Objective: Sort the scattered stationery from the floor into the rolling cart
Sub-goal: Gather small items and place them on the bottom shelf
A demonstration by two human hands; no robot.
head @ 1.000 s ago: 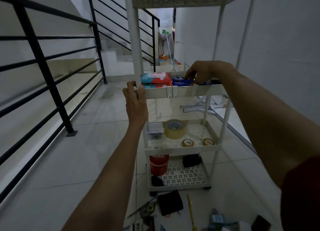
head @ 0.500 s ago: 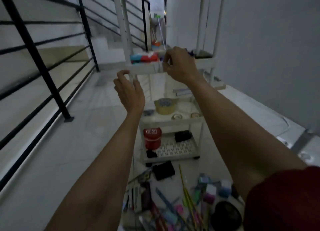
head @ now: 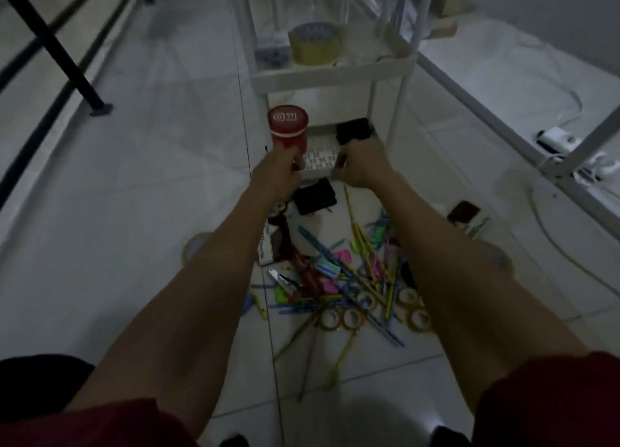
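A dim indoor landing in a home. A black metal railing [head: 63,58] borders the white tiled floor [head: 151,195], where a plastic rolling cart [head: 332,77] stands among scattered stationery [head: 352,279].

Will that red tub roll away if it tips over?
Probably yes: the red tub looks round, so on its side it would likely roll. It seems tall and narrow, so a bump may tip it. The left hand grips it low.
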